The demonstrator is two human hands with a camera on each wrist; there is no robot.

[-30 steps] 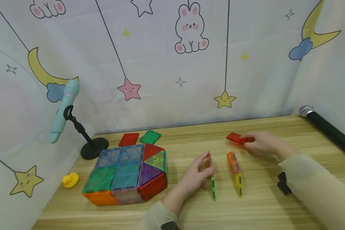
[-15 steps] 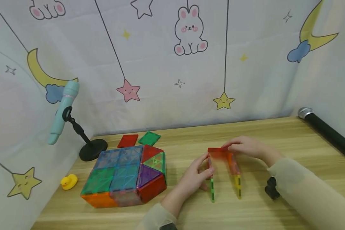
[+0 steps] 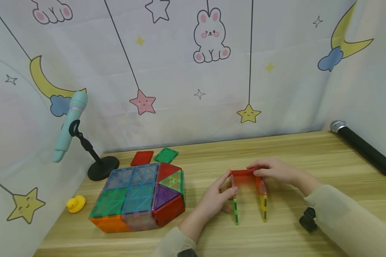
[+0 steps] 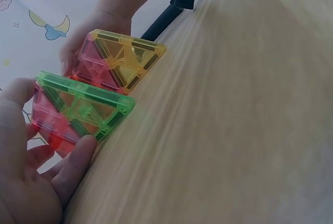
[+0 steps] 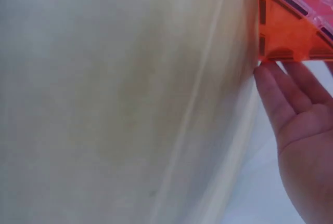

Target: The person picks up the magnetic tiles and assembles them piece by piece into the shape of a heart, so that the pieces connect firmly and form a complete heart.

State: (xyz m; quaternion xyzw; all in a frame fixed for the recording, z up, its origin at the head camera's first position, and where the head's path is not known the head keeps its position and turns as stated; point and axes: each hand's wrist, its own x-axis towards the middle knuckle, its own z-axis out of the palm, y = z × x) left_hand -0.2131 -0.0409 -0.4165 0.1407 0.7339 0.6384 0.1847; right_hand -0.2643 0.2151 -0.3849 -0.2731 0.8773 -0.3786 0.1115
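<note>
My left hand [image 3: 210,200] grips an upright panel of see-through magnetic tiles [image 4: 86,104], green at the near end and pink and red farther back. Facing it across a gap stands a second upright panel [image 3: 263,204], yellow, pink and orange. At the back, a red magnetic tile [image 3: 243,173] stands on edge and bridges the two panels' far ends. My right hand [image 3: 278,172] pinches that red tile near its right corner, forefinger behind it. In the right wrist view, fingers [image 5: 276,91] of this hand touch the orange end [image 5: 286,29] of the second panel.
A block of joined magnetic tiles [image 3: 138,200] sits to the left. Behind it lie a red tile [image 3: 142,158] and a green tile [image 3: 166,155]. A yellow duck [image 3: 76,204], a turquoise microphone [image 3: 70,123] on a stand [image 3: 103,167] and a black microphone [image 3: 363,148] are farther out.
My right hand has brought the red tile leftward and nearer, from apart on the table to across the panels' far ends. My left hand keeps its grip on the left panel.
</note>
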